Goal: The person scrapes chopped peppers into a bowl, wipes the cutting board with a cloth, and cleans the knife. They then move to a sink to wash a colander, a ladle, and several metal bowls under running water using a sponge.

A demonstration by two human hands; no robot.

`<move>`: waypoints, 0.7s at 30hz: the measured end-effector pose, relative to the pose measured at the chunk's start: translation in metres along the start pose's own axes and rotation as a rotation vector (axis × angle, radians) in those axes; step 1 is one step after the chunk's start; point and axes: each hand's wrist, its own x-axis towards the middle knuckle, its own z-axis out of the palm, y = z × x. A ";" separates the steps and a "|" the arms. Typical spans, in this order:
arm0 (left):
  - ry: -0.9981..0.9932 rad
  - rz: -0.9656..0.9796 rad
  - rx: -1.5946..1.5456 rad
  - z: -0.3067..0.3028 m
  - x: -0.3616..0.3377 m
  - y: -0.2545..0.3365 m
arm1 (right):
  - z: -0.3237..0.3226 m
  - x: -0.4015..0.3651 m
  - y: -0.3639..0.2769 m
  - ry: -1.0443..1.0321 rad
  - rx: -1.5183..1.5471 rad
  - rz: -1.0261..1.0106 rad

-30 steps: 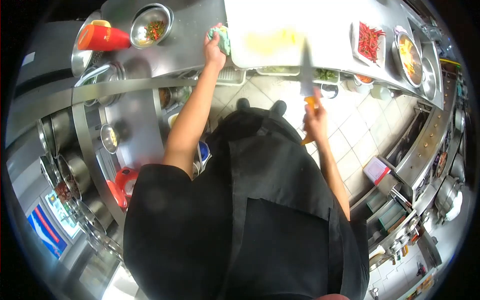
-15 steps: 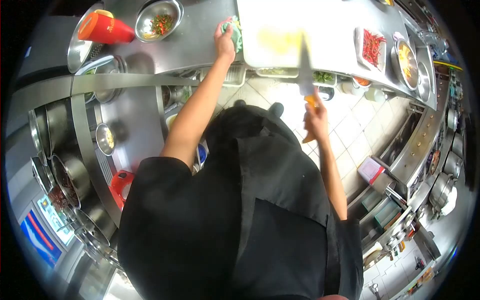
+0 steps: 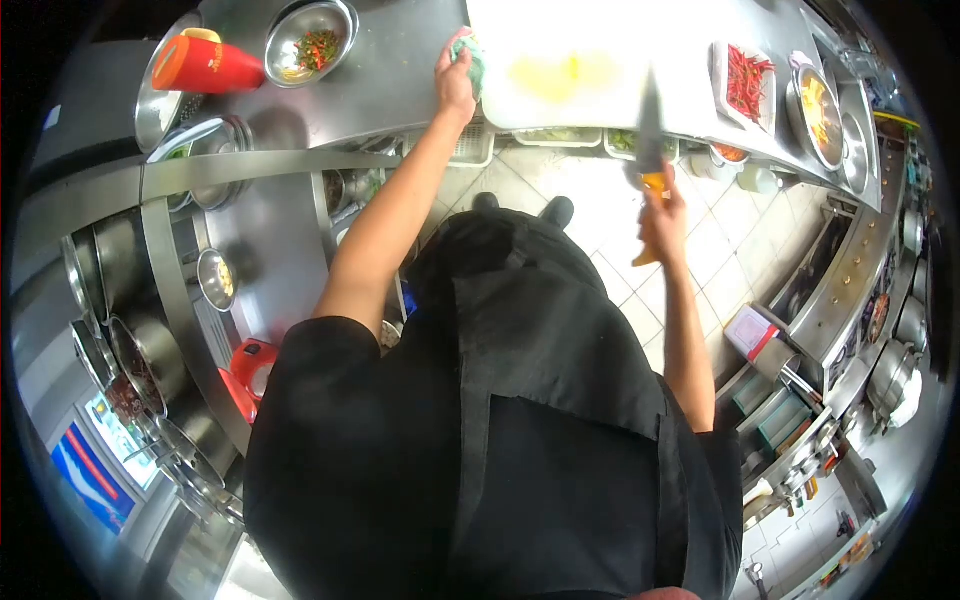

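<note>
My right hand (image 3: 662, 222) is closed around the orange handle of a kitchen knife (image 3: 650, 125). The blade points away from me, its tip over the right part of a white cutting board (image 3: 520, 110). My left hand (image 3: 455, 82) grips a crumpled green cloth (image 3: 468, 62) at the board's left edge. A yellow stain (image 3: 555, 75) marks the board's middle. Left of the cloth stands a steel bowl (image 3: 345, 45) holding chopped red and green pieces. A white tray of red chillies (image 3: 746, 85) sits right of the board.
A red bottle (image 3: 208, 65) lies by a steel bowl at the far left. Another steel bowl (image 3: 815, 118) with orange and yellow food stands right of the chillies. Below the counter edge are several trays (image 3: 555, 137). Stove equipment (image 3: 830, 300) lines the right side.
My right hand and the knife have moved to the right, away from the board's stained middle. My left hand keeps the cloth at the board's left edge.
</note>
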 end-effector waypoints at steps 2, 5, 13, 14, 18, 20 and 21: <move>0.021 -0.016 -0.033 0.005 0.002 0.003 | 0.035 -0.019 -0.017 -0.125 -0.094 -0.026; -0.025 0.011 -0.025 -0.003 0.005 -0.003 | 0.022 -0.015 -0.021 -0.166 -0.088 0.011; 0.025 0.017 -0.072 0.007 0.004 0.004 | 0.040 -0.019 -0.013 -0.144 -0.099 -0.001; 0.023 -0.001 -0.100 0.007 -0.001 0.005 | 0.041 -0.023 -0.024 -0.163 -0.167 -0.025; 0.041 0.047 0.011 -0.003 0.008 -0.003 | -0.022 -0.004 -0.007 0.038 -0.002 -0.012; 0.026 0.023 0.037 -0.005 0.007 -0.008 | -0.010 0.003 0.000 0.022 0.057 -0.001; 0.027 0.016 0.033 -0.005 0.004 -0.009 | 0.008 0.001 -0.010 -0.018 -0.086 0.034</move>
